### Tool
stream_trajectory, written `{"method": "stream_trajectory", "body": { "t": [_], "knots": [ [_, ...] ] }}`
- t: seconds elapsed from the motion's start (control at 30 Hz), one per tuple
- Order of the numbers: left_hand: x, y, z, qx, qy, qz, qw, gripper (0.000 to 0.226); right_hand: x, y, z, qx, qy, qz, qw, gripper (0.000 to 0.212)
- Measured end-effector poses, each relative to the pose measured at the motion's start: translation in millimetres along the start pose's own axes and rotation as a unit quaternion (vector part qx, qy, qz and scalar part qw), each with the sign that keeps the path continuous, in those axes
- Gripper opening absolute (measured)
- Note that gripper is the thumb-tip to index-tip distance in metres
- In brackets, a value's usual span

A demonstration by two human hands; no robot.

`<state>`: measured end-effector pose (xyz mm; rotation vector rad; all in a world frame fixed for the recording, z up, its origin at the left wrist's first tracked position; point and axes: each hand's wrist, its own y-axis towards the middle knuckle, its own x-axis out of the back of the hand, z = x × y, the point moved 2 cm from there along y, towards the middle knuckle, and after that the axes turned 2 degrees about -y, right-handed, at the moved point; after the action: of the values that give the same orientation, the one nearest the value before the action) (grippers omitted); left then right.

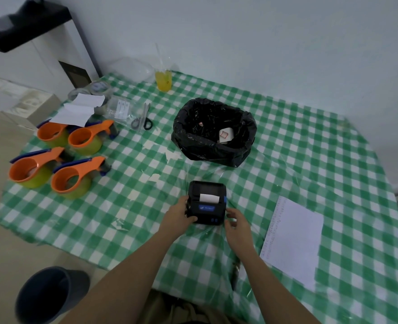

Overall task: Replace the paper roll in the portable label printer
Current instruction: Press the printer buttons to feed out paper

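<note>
The black portable label printer (206,202) lies flat on the green checked tablecloth (286,160), near the table's front edge. A short strip of white paper (208,198) sticks out of its slot, above a blue label. My left hand (179,215) grips the printer's left side and front corner. My right hand (234,220) touches the printer's right front corner, fingers curled. Whether the lid is latched cannot be told.
A bin lined with a black bag (213,130), a white item inside, stands behind the printer. Several orange tape dispensers (60,160) sit at the left, scissors (143,120) and plastic bags behind them. A white sheet (293,239) lies at the right. A yellow drink (163,79) stands at the back.
</note>
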<state>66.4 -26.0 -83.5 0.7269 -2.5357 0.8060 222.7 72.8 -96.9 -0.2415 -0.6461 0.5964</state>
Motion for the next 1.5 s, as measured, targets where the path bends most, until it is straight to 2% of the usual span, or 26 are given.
{"method": "stream_trajectory", "body": {
  "t": [1.5],
  "knots": [
    [1.5,-2.7,-2.8,-0.004,-0.001,0.0,1.0,0.064,-2.4,-4.8,1.2,-0.017,0.025,0.004,1.0,0.037]
  ]
}}
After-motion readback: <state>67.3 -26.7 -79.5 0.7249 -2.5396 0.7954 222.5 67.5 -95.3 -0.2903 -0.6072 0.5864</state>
